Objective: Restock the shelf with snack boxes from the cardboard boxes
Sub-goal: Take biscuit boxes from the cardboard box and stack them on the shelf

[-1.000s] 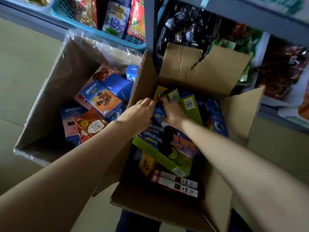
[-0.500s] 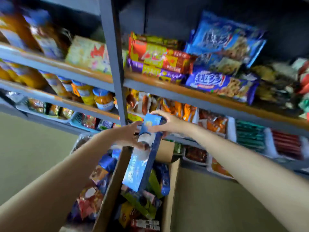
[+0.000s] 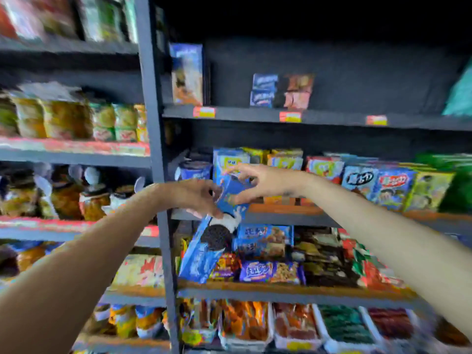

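Note:
I hold a long blue cookie box (image 3: 204,251) with a dark sandwich cookie printed on it, tilted with its top end up and to the right, in front of the shelves. My left hand (image 3: 196,198) grips its upper left side. My right hand (image 3: 260,182) pinches its top end. Behind the box's top runs a shelf (image 3: 288,215) lined with snack boxes (image 3: 362,182). One level up, a dark shelf (image 3: 319,118) carries only a few small boxes (image 3: 264,90). The cardboard boxes are out of view.
A grey upright post (image 3: 155,175) splits the racks just left of my hands. The left bay holds jars (image 3: 92,200) and packets (image 3: 66,118). Below the held box lie cookie bags (image 3: 265,254) and, lower, trays of wrapped snacks (image 3: 245,325). The picture is blurred.
My view swung up from the cardboard boxes to the shelves. Both hands took the blue cookie box out of the right carton and raised it to shelf height.

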{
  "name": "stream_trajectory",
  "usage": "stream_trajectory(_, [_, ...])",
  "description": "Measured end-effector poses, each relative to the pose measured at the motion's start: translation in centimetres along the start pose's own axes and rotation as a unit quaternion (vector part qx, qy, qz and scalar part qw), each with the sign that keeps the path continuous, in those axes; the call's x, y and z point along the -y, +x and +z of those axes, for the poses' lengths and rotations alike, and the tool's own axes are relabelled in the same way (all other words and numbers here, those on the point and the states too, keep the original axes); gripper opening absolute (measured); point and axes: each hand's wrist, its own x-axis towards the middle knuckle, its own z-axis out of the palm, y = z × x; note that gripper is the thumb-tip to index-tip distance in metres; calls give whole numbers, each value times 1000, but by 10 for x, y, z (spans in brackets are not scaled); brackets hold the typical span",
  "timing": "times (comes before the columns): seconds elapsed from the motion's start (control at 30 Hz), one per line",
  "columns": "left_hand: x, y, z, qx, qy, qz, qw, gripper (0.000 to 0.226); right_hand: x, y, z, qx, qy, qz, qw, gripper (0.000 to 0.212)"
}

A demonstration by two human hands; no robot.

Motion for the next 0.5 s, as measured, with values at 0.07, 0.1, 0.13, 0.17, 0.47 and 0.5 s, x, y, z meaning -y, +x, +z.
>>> stream_trajectory(0.07, [-33,5,-20,-97,46,75,991,36,19,-10,-29,-60,43,-12,997,49])
stream_trajectory(0.1, [-49,7,-29,-152,79,114,979,41,27,-13,-41,-92,81,-7,992,43])
stream_trajectory(0.13, [-62,10,-36,-212,116,148,959,47,33,-14,-51,-129,127,1,983,39])
stream_trajectory(0.17, [-74,15,-42,-268,163,176,933,54,39,-15,-62,-165,156,8,974,40])
stream_trajectory(0.47, [-125,31,-96,-189,112,102,970,68,21,-20,-149,-281,263,-149,911,22])
stream_trajectory(0.5, [-126,35,-107,-189,108,97,971,77,16,-19,-160,-281,270,-171,905,22])
